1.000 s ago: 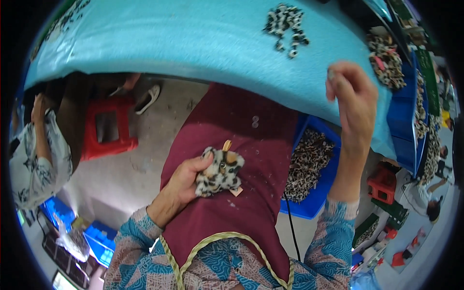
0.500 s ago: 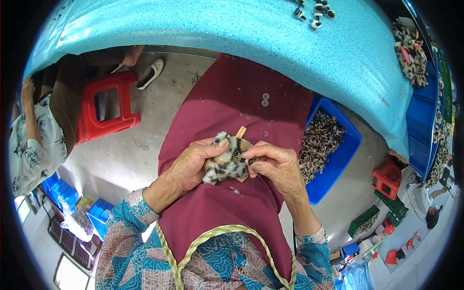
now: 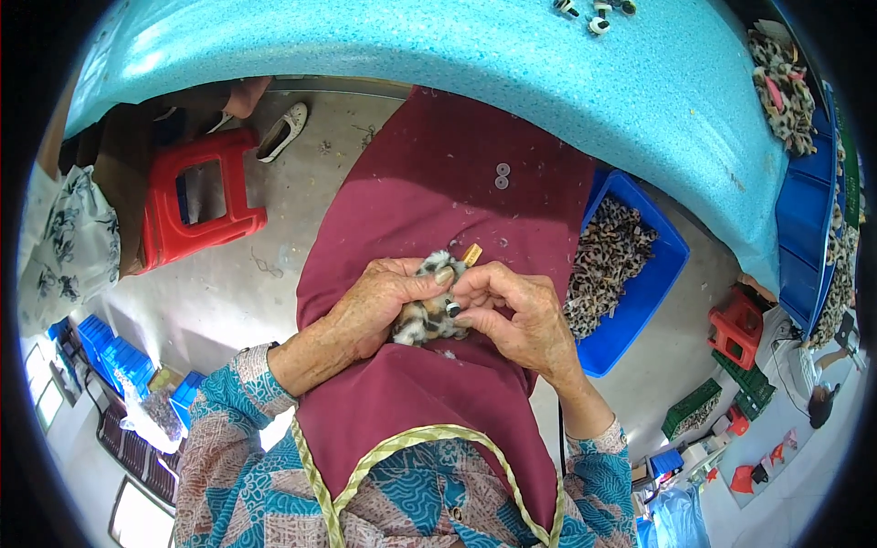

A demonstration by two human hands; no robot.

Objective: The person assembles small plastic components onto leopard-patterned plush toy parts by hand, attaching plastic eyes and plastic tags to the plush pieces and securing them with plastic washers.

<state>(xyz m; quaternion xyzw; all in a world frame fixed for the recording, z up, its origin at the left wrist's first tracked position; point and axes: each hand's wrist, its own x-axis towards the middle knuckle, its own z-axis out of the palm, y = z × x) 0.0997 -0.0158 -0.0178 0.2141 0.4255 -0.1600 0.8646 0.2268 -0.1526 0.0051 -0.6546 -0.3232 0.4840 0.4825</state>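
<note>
a turquoise tabletop (image 3: 457, 55) spans beyond a maroon apron (image 3: 429, 192); a blue bin (image 3: 650, 292) sits right. the left hand's (image 3: 370, 306) grip pinches a spotted plush piece (image 3: 416, 324) over the apron; the right hand (image 3: 521, 315) meets it, whether pinching i cannot tell. two pale rings (image 3: 501, 183) lie farther up.

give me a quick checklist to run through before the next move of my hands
1. Leopard-print plush toy piece gripped by the left hand: ok, thumb on top.
2. Right hand at the plush: ok, fingertips at its right side.
3. Small black-and-white part firmly pinched: cannot tell, it shows by the right thumb tip but the grip is unclear.
4. Plush front uncovered: not ok, fingers hide much of it.
5. Yellow ribbon tag visible: ok, sticking out at the top.
6. Two round washers in sight: ok, lying on the maroon apron.
</note>
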